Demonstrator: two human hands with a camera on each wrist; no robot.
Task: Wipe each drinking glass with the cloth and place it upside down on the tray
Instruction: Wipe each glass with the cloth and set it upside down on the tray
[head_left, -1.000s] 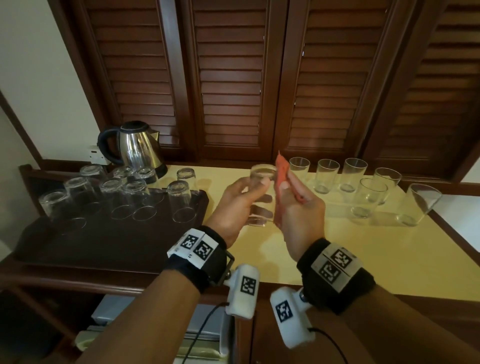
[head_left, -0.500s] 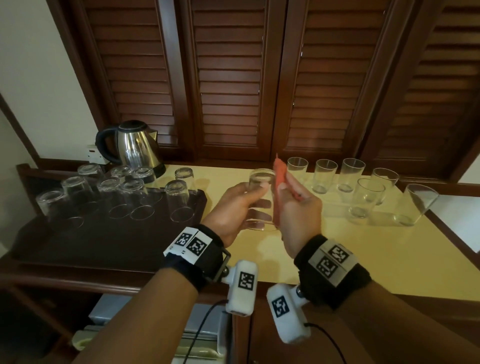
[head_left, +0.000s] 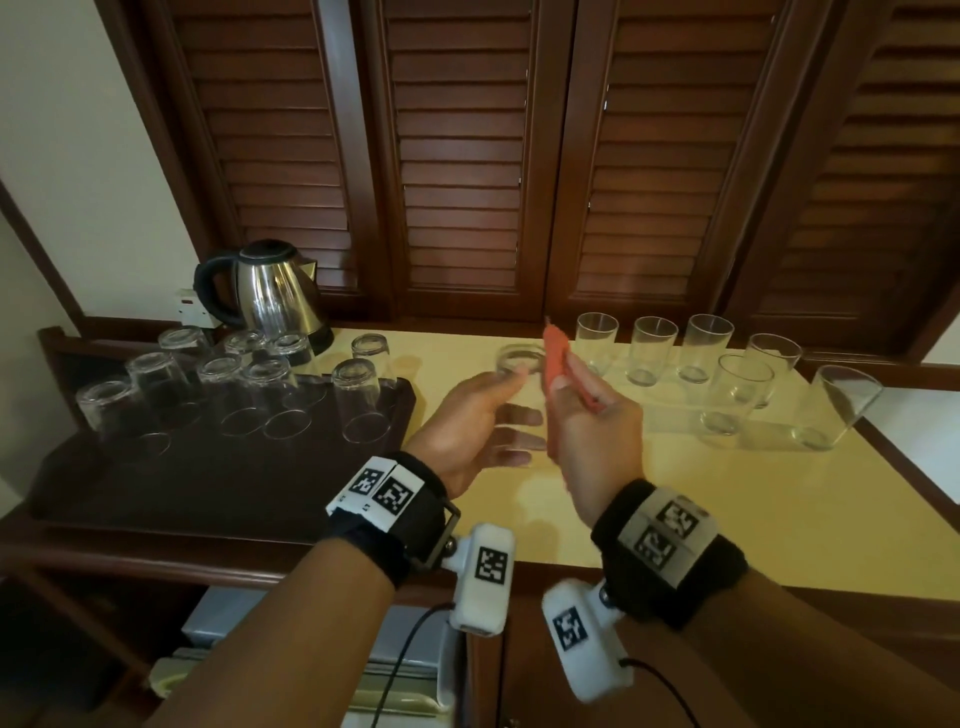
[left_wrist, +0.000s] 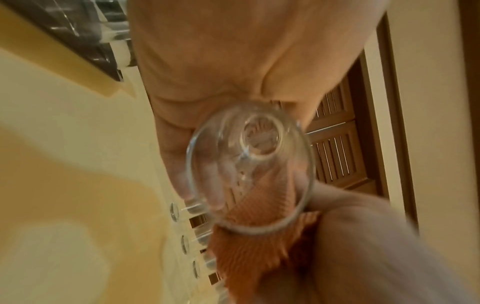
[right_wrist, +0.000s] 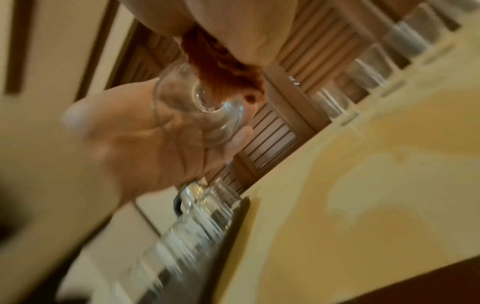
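Note:
My left hand (head_left: 483, 421) grips a clear drinking glass (head_left: 517, 387) above the yellow counter, thumb on one side and fingers wrapped round the other. My right hand (head_left: 587, 415) pinches an orange cloth (head_left: 556, 356) and holds it against the glass's right side. In the left wrist view the glass (left_wrist: 249, 168) is seen end-on, with the cloth (left_wrist: 259, 236) behind it. The dark tray (head_left: 171, 478) at the left carries several glasses upside down (head_left: 358, 397). Several upright glasses (head_left: 652, 358) stand in rows at the back right.
A steel kettle (head_left: 272, 291) stands behind the tray at the back left. Dark louvred doors (head_left: 467, 156) rise behind the counter (head_left: 727, 509). The counter's wooden front edge runs below my wrists, with an appliance under it.
Both hands with the glass have stayed nearly in place. The cloth has shifted slightly along the side of the glass.

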